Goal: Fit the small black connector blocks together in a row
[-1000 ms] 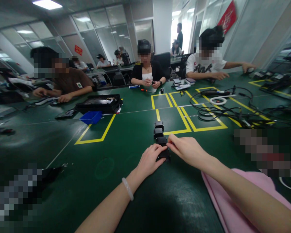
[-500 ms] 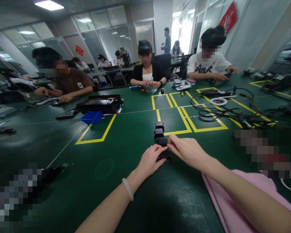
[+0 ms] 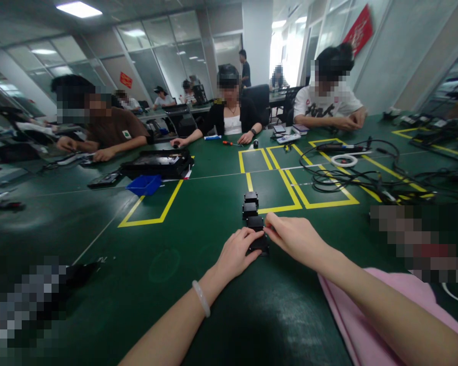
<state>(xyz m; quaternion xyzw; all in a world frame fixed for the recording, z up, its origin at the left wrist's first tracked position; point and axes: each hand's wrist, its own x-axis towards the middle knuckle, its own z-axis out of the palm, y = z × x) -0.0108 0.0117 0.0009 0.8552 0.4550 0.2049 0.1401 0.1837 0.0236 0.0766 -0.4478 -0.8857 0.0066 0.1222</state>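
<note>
Several small black boxes (image 3: 251, 209) stand in a row on the green table (image 3: 168, 264), running away from me. My left hand (image 3: 234, 253) lies with curled fingers against the left side of the nearest black box (image 3: 260, 244). My right hand (image 3: 295, 235) presses its fingertips on the right side of the same box, fingers together. Both hands hold that box between them. A pale bracelet (image 3: 201, 297) circles my left wrist.
Yellow tape outlines (image 3: 290, 190) mark the table beyond the row. A blue bin (image 3: 144, 184) and a black tray (image 3: 158, 162) sit at the left. Tangled cables (image 3: 359, 175) and a white ring (image 3: 343, 159) lie at the right. Three people sit across the table. Pink cloth (image 3: 366, 315) covers the near right.
My hands stay on the nearest black box, almost unmoved. The person opposite has stretched an arm out on the table, and someone in the background has walked left.
</note>
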